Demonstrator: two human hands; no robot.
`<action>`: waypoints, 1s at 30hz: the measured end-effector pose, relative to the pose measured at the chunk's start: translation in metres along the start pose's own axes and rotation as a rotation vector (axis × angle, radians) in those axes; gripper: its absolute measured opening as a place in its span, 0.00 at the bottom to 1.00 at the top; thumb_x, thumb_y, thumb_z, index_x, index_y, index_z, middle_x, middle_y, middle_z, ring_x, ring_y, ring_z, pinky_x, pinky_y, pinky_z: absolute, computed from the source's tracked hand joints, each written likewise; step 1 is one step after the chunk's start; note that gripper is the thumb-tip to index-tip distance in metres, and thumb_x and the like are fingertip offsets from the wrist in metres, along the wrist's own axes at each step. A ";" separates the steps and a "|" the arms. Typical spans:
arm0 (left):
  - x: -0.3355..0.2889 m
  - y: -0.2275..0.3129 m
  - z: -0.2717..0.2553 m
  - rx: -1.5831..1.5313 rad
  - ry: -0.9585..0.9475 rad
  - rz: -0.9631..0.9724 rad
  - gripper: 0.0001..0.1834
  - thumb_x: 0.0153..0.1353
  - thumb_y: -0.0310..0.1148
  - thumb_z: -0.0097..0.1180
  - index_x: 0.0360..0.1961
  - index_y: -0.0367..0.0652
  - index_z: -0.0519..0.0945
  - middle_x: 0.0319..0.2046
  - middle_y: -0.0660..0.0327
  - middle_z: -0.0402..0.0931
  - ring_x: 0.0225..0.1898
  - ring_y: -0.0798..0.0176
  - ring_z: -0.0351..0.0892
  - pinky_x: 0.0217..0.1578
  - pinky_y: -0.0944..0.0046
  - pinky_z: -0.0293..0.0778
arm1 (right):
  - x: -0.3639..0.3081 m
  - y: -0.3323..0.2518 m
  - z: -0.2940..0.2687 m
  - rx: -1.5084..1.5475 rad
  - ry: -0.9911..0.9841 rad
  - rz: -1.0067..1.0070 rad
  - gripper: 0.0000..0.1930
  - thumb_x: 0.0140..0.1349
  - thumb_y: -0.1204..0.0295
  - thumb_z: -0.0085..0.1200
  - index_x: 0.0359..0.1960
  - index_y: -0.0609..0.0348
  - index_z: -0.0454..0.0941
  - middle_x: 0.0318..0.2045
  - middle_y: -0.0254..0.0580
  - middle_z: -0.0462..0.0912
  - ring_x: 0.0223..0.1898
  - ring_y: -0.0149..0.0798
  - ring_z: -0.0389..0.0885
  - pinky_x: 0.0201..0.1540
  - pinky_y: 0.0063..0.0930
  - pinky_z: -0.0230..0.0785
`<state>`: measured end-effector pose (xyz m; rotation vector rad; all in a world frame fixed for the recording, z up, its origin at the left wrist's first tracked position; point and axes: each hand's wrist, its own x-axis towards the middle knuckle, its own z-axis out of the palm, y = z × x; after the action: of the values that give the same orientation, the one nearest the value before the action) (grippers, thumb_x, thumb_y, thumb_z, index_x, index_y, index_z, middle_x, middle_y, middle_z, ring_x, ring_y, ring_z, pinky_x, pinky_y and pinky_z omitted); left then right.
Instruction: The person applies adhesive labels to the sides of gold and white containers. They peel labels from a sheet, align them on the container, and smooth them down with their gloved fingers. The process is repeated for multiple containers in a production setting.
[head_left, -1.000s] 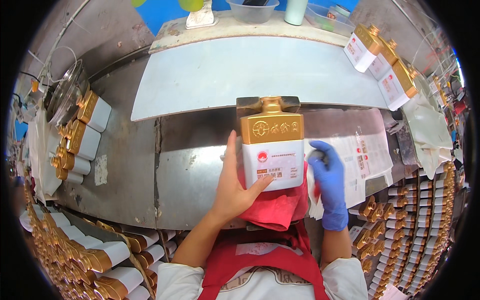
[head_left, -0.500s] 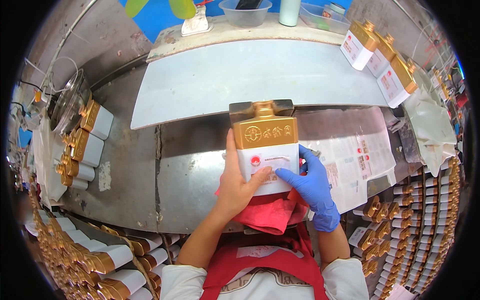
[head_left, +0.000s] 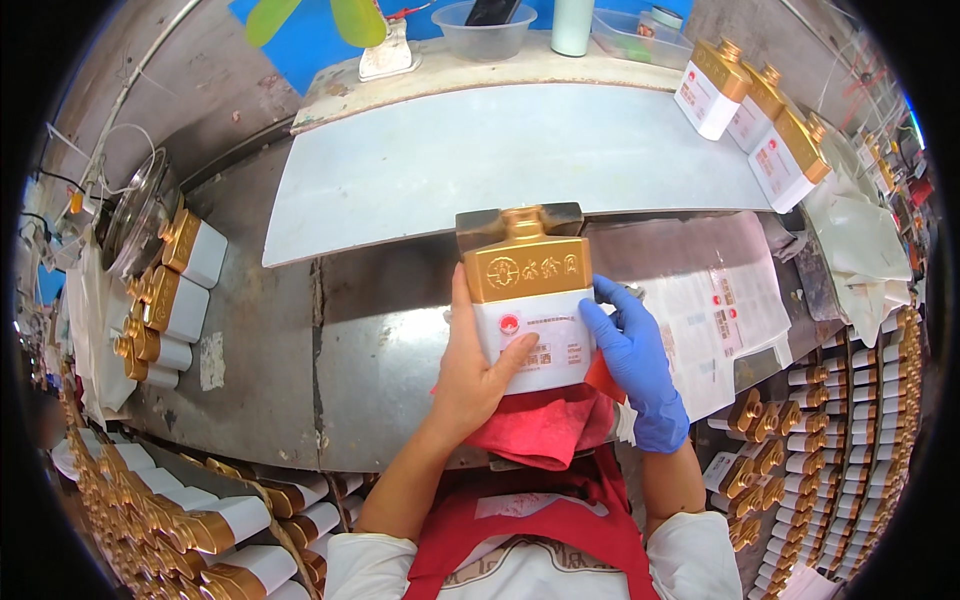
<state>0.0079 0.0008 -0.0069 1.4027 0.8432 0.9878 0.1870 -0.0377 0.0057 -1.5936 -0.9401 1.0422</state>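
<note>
A flat-sided bottle (head_left: 530, 318), with a gold neck and shoulder over a white body, leans back against a dark block-like rest (head_left: 562, 216) in front of me. Red print and a label mark its white face. My bare left hand (head_left: 474, 358) grips its left side, thumb lying across the front of the label. Wearing a blue glove, my right hand (head_left: 637, 365) closes on the right edge, thumb at the corner; its other fingers are partly hidden. A flat red piece (head_left: 603, 379) shows between that palm and the bottle. Below lies a red cloth (head_left: 540, 425).
Printed label sheets (head_left: 690, 310) lie right of the bottle. A pale board (head_left: 480, 155) spans the back, with 3 similar bottles (head_left: 790, 160) at its right end. More bottles (head_left: 185, 290) lie at the left. Crowded bottle rows (head_left: 850, 450) fill both lower sides.
My right thumb has slid off the label to the bottle's right edge, uncovering more print. More of the red piece shows. My left hand keeps its hold.
</note>
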 end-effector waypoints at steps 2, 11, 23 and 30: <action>-0.001 -0.001 -0.001 0.006 0.010 0.009 0.46 0.58 0.24 0.53 0.68 0.36 0.35 0.60 0.50 0.57 0.58 0.60 0.64 0.55 0.63 0.65 | -0.001 0.004 0.005 -0.234 0.052 -0.112 0.26 0.58 0.64 0.58 0.56 0.63 0.70 0.31 0.34 0.78 0.26 0.21 0.69 0.32 0.18 0.67; -0.001 -0.008 -0.005 0.147 0.052 0.050 0.47 0.56 0.24 0.57 0.68 0.36 0.37 0.60 0.48 0.57 0.58 0.57 0.63 0.57 0.59 0.63 | 0.015 0.023 -0.038 0.381 0.011 0.253 0.17 0.62 0.67 0.53 0.51 0.61 0.74 0.35 0.34 0.80 0.34 0.28 0.75 0.40 0.22 0.70; 0.011 0.016 0.014 0.662 0.105 0.271 0.47 0.49 0.29 0.63 0.67 0.36 0.48 0.62 0.39 0.50 0.61 0.45 0.53 0.61 0.50 0.46 | -0.016 -0.032 -0.038 -0.092 -0.040 -0.137 0.13 0.52 0.78 0.58 0.41 0.61 0.74 0.36 0.35 0.78 0.40 0.26 0.75 0.47 0.22 0.68; 0.018 0.019 0.017 0.707 0.091 0.297 0.46 0.49 0.30 0.62 0.66 0.35 0.50 0.64 0.33 0.43 0.65 0.36 0.42 0.62 0.45 0.38 | -0.011 -0.039 -0.033 -0.193 -0.078 -0.247 0.13 0.53 0.77 0.57 0.42 0.59 0.75 0.37 0.38 0.80 0.39 0.27 0.77 0.44 0.23 0.71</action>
<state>0.0291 0.0089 0.0145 2.1431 1.1379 1.0262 0.2103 -0.0494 0.0508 -1.5523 -1.2873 0.8663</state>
